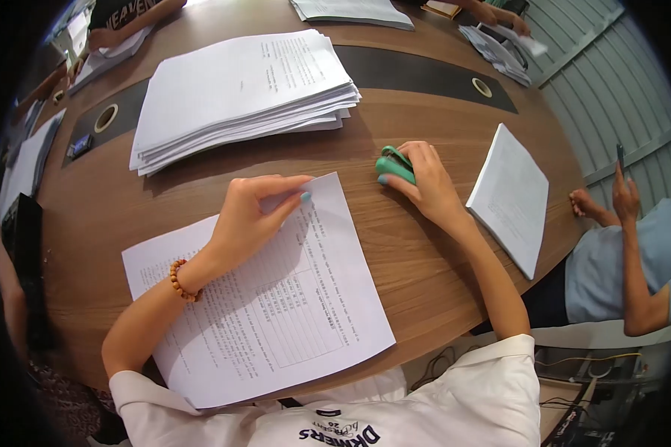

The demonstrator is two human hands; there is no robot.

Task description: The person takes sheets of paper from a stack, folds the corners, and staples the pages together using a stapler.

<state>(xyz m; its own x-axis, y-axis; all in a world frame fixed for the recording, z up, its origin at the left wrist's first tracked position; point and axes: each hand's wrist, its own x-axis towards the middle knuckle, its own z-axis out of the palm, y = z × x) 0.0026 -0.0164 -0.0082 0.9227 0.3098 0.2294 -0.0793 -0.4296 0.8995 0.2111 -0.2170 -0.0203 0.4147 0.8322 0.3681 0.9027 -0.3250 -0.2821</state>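
Printed sheets of paper [328,313] lie at an angle in front of me, their lower edge near the table's front edge. My left hand [257,208] rests over them, thumb and fingers closed on the top edge close to the upper corner. How many sheets lie together I cannot tell. To the right of that corner, my right hand [427,179] is wrapped round a small green stapler [395,165], held apart from the paper. The palm and fingers hide part of the stapler.
A thick paper stack [238,82] stands beyond my hands. A neater stack [513,197] lies at the right edge. Two tape rolls [106,118] and a small blue item [80,146] sit on the dark strip. Other people sit around the table; one at right holds a phone [620,155].
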